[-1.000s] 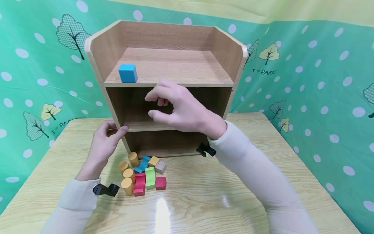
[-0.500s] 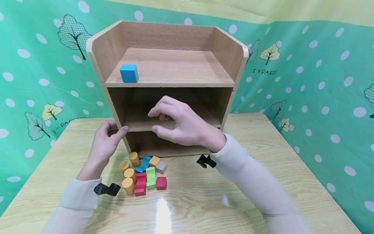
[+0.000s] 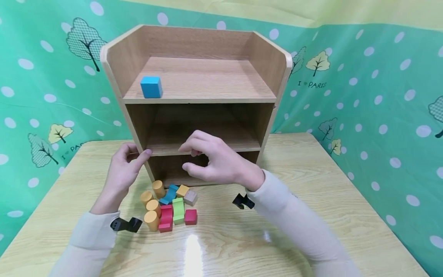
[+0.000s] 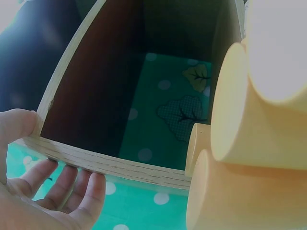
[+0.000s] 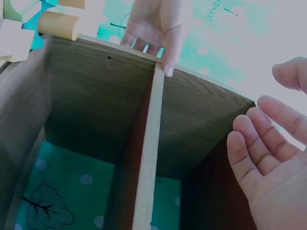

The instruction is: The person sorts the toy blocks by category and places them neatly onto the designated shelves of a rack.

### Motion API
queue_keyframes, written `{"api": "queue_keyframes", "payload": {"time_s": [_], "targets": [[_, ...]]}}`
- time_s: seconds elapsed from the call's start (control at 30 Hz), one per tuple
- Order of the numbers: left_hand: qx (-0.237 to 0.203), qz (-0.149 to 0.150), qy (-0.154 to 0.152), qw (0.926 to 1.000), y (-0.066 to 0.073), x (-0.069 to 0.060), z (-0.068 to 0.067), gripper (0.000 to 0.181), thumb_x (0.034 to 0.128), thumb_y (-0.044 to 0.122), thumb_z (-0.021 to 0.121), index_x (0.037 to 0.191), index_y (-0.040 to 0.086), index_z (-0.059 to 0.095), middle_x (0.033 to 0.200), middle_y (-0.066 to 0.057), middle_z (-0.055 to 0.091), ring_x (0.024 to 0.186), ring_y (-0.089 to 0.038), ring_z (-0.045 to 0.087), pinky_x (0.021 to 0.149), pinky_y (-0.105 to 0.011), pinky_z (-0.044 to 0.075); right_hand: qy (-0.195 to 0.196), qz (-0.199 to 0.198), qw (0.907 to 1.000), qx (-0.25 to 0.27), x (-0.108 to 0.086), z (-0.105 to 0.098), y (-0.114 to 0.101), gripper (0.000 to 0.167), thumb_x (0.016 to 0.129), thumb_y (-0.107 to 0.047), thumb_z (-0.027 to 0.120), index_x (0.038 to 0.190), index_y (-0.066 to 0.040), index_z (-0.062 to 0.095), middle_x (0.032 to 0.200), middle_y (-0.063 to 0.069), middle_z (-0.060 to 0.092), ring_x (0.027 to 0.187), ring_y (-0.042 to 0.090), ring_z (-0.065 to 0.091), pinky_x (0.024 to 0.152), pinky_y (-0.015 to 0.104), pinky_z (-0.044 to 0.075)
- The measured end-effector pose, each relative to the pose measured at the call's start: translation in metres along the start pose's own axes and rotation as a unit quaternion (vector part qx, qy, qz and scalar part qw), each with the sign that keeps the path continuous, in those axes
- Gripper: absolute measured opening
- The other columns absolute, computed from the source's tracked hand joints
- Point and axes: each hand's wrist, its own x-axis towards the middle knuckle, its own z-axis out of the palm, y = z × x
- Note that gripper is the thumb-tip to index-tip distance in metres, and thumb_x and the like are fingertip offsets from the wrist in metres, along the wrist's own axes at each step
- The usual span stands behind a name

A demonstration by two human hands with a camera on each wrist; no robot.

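A small wooden shelf unit [image 3: 204, 77] stands on the table, with a blue cube [image 3: 151, 87] at the front left of its top board. My left hand [image 3: 122, 171] grips the unit's left side panel, thumb over the front edge by the middle board and fingers against the outer face. In the left wrist view, the fingers [image 4: 91, 194] lie along that panel [image 4: 120, 165]. My right hand [image 3: 219, 161] hovers before the lower compartments, fingers loosely bent and thumb apart. Nothing is between them, as the right wrist view also shows for the right hand [image 5: 273, 158].
Blocks cluster at the unit's front left foot: several orange cylinders [image 3: 151, 221], a red notched block [image 3: 165, 218], a green one [image 3: 178, 211], a blue one [image 3: 169, 194], a red cube [image 3: 190, 217], a yellow cube [image 3: 182, 191] and a grey block [image 3: 190, 198]. Patterned cloth [image 3: 346, 92] hangs behind.
My right hand has come down from the top board's front edge to the height of the middle board. My left hand, the blue cube and the loose blocks have stayed put.
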Motion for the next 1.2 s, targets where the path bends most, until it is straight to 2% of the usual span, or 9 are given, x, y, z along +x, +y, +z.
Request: {"api": "queue_keyframes", "payload": {"time_s": [0.27, 0.53, 0.83, 0.97, 1.2], "targets": [[0.001, 0.003, 0.0, 1.0, -0.001, 0.0, 0.0, 0.05, 0.0931, 0.037, 0.06, 0.123, -0.001, 0.048, 0.114, -0.006, 0.049, 0.101, -0.017, 0.045, 0.078, -0.027, 0.041, -0.023, 0.032, 0.9992, -0.009, -0.012, 0.009, 0.001, 0.027, 0.087, -0.019, 0.068, 0.11, -0.006, 0.063, 0.107, -0.001, 0.058, 0.09, 0.012, 0.054, 0.082, 0.021, 0.045], [-0.004, 0.001, 0.001, 1.0, 0.0, 0.0, 0.0, 0.049, 0.0929, 0.037, 0.061, 0.121, -0.001, 0.048, 0.113, -0.006, 0.05, 0.1, -0.017, 0.045, 0.078, -0.027, 0.041, -0.032, 0.057, 0.9977, -0.015, -0.024, 0.018, 0.003, 0.027, 0.087, -0.02, 0.068, 0.111, -0.009, 0.063, 0.108, -0.003, 0.058, 0.089, 0.011, 0.053, 0.079, 0.018, 0.044], [-0.002, 0.001, 0.001, 1.0, 0.002, -0.001, 0.0, 0.05, 0.0931, 0.037, 0.06, 0.122, -0.002, 0.048, 0.114, -0.007, 0.049, 0.101, -0.018, 0.045, 0.079, -0.028, 0.041, -0.031, 0.056, 0.9978, -0.017, -0.035, 0.028, 0.005, 0.027, 0.085, -0.018, 0.067, 0.11, -0.009, 0.063, 0.105, -0.004, 0.058, 0.088, 0.011, 0.054, 0.079, 0.018, 0.045], [-0.001, 0.0, 0.0, 1.0, 0.002, -0.001, 0.0, 0.05, 0.0933, 0.037, 0.06, 0.123, -0.001, 0.047, 0.115, -0.007, 0.049, 0.102, -0.018, 0.045, 0.08, -0.029, 0.041, -0.033, 0.061, 0.9976, -0.004, -0.039, 0.032, 0.005, 0.027, 0.085, -0.017, 0.067, 0.11, -0.008, 0.063, 0.105, -0.004, 0.058, 0.088, 0.011, 0.054, 0.079, 0.024, 0.048], [-0.002, 0.002, -0.003, 1.0, 0.002, -0.002, 0.0, 0.05, 0.0935, 0.037, 0.06, 0.124, -0.001, 0.047, 0.116, -0.007, 0.049, 0.103, -0.018, 0.044, 0.08, -0.028, 0.041, -0.042, 0.075, 0.9963, -0.005, -0.046, 0.038, 0.006, 0.026, 0.084, -0.016, 0.067, 0.11, -0.009, 0.064, 0.106, -0.004, 0.058, 0.09, 0.007, 0.053, 0.082, 0.017, 0.044]]}}
